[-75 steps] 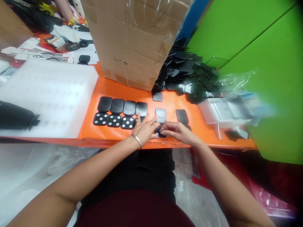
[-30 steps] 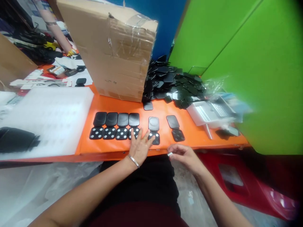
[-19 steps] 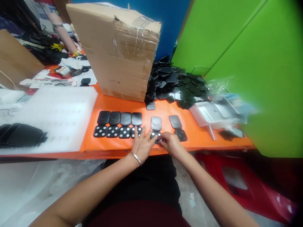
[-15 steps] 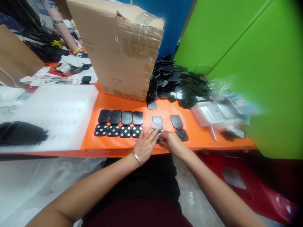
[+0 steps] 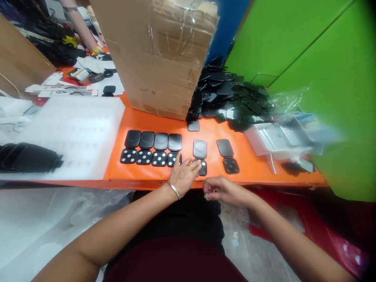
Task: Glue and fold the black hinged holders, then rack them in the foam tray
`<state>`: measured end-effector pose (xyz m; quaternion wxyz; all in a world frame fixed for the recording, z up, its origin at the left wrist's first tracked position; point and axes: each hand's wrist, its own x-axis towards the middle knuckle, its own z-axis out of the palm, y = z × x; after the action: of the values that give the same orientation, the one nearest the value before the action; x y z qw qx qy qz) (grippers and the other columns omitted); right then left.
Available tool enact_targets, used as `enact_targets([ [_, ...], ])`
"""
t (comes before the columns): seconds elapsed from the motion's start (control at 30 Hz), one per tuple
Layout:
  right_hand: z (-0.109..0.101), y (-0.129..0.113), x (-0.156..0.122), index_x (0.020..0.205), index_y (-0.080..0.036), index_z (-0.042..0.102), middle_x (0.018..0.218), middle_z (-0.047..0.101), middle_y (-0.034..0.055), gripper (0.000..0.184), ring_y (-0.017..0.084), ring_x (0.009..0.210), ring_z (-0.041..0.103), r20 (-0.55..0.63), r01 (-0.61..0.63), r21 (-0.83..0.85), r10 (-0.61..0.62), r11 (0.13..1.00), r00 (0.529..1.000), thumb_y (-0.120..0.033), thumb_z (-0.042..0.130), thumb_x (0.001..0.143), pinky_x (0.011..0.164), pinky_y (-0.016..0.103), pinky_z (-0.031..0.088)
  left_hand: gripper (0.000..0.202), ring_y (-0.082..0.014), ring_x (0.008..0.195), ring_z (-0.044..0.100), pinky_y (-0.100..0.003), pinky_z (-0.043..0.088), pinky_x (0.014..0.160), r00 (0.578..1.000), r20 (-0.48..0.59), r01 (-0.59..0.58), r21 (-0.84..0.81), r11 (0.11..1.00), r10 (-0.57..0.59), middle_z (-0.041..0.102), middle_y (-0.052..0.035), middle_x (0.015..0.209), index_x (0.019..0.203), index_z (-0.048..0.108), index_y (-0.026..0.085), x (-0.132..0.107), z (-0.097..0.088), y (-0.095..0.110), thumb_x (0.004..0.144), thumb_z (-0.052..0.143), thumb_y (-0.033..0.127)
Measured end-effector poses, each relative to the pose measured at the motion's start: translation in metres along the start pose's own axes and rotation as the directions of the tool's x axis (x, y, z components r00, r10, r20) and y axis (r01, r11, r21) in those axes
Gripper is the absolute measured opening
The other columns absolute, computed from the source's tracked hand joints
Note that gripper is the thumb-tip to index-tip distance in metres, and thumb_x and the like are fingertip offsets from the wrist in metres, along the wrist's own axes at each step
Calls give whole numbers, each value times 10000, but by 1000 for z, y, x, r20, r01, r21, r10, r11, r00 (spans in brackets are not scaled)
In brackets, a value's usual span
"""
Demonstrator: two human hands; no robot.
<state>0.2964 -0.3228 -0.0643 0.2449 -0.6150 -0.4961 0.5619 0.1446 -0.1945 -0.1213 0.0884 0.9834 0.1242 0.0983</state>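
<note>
My left hand lies with fingers stretched out, their tips on the lower half of an opened black case. White dots show on that half beside my fingers. My right hand is off the case, just over the table's front edge. Its thumb and fingers are pinched together, with a small pale bit at the tips that I cannot make out. Left of my left hand is a row of several opened black cases with white dots inside. Another opened case, its lower half dark, lies to the right.
A tall cardboard box stands behind the row. A heap of black cases lies to its right, near a white box of upright pieces. White foam covers the left side of the orange table.
My right hand has drawn back from the case, down to the table's front edge. My left hand stays at the case. The view has shifted slightly.
</note>
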Motion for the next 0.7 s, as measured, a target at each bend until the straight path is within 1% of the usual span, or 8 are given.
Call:
enact_targets([
  [0.03,3,2,-9,814,-161,603,750,622,17,142,137,670,570,-33,-31,82,34,996,999,-285,662,780,626,258,460,308,-200,1185,491,-604,121,1135,1000,-6,4,-6,1000,-4,566,9,1325,1260,521,260,-1,1,0,970,425,232],
  [0.1,8,6,-24,832,-166,612,752,631,19,204,140,663,583,-176,-38,234,81,971,981,-344,687,766,643,276,476,319,-203,1204,481,-611,103,1136,1000,-23,18,-16,1000,-19,555,11,1340,1274,512,270,-4,5,1,970,425,229],
  [0.2,14,14,-31,828,-173,618,757,633,19,263,146,655,599,-461,34,337,133,941,877,-385,733,720,667,297,495,322,-212,1215,481,-626,110,1125,997,-58,51,-34,998,-53,554,6,1342,1282,510,283,-7,10,1,970,432,273],
  [0.3,21,21,-16,798,-173,614,761,632,29,268,159,658,601,-638,95,285,115,954,761,-396,731,708,662,306,497,321,-222,1206,494,-630,122,1118,995,-83,58,-42,997,-61,562,2,1335,1272,524,291,-7,12,1,963,444,326],
  [0.4,25,25,8,776,-177,596,745,620,36,188,168,677,580,-716,117,103,-8,988,698,-350,666,762,653,300,478,311,-222,1186,512,-634,125,1116,995,-86,51,-32,998,-54,560,5,1336,1261,536,302,-6,13,2,962,450,304],
  [0.47,25,24,21,754,-182,576,729,600,31,91,163,681,558,-711,88,-86,-123,992,693,-254,616,791,647,285,456,308,-220,1174,521,-638,133,1114,995,-86,54,-32,998,-57,564,12,1331,1255,540,308,-5,13,2,958,459,299],
  [0.57,20,19,33,702,-177,541,724,563,27,110,145,659,528,-622,23,-332,-237,943,747,-93,570,767,627,257,422,312,-223,1166,529,-646,134,1111,991,-112,62,-52,997,-68,575,17,1318,1254,539,311,-5,13,4,948,474,316],
  [0.7,11,10,40,693,-162,536,735,529,21,157,118,615,499,-495,-38,-456,-218,889,841,-11,549,737,591,226,388,312,-231,1142,546,-652,156,1100,986,-151,54,-122,991,-72,612,2,1271,1237,560,302,-6,9,2,928,512,313],
])
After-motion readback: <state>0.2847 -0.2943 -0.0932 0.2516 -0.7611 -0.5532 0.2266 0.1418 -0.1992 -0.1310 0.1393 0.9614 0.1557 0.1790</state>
